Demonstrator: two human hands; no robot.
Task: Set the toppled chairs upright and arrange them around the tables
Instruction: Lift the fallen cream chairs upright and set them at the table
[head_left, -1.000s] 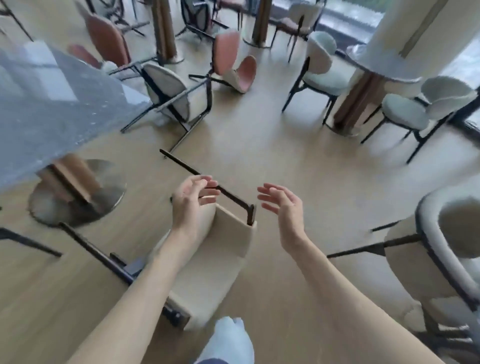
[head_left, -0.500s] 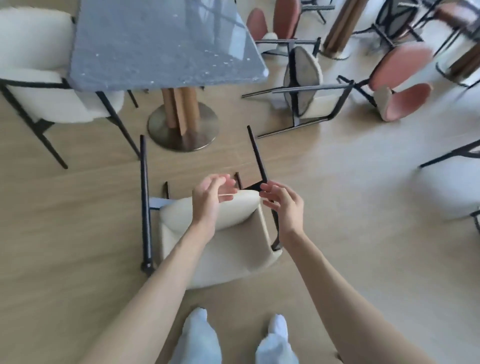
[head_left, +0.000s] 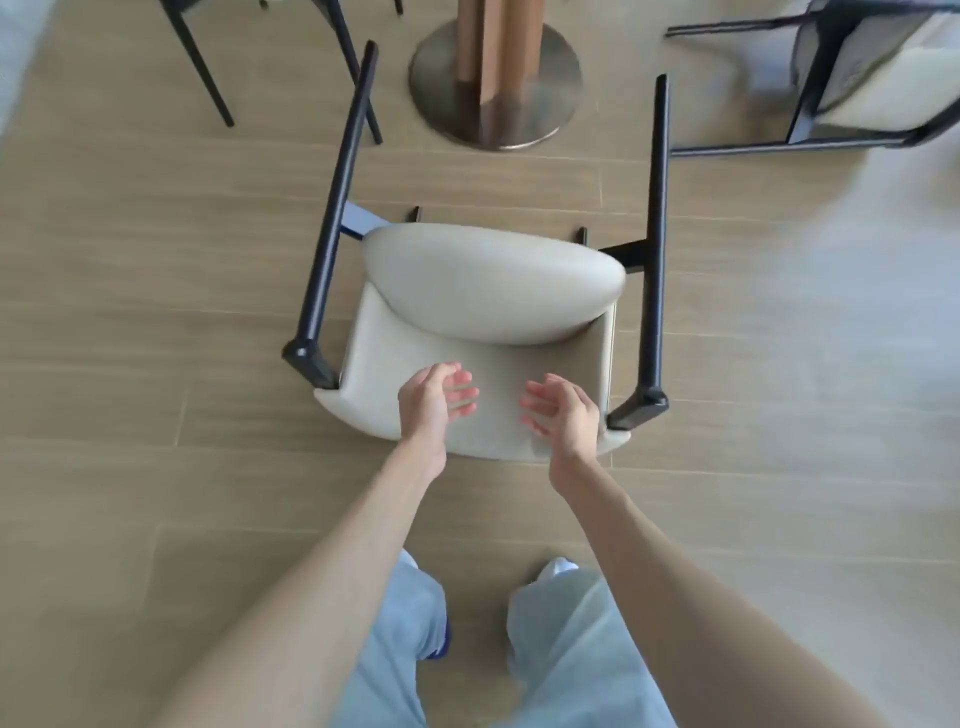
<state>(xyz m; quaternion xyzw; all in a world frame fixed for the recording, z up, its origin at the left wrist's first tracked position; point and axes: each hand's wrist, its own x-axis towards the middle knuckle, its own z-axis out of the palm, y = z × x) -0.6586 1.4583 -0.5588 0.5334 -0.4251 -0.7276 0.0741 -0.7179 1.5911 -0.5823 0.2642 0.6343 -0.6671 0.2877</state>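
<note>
A cream chair (head_left: 488, 291) with black legs lies toppled on its back on the wood floor, directly below me, legs pointing toward the table's pedestal. My left hand (head_left: 434, 402) and my right hand (head_left: 563, 413) hover over its backrest near the top edge, palms facing each other, fingers apart and slightly curled. Neither hand grips the chair. A second toppled cream chair (head_left: 872, 78) lies on its side at the upper right.
The table's wooden post on a round metal base (head_left: 493, 88) stands just beyond the chair's legs. Black legs of an upright chair (head_left: 208, 67) show at the upper left. My light blue trouser legs (head_left: 467, 649) are at the bottom.
The view has tilted straight down and closer over the toppled chair. Both hands have lowered from its seat edge toward the backrest's near end, still holding nothing.
</note>
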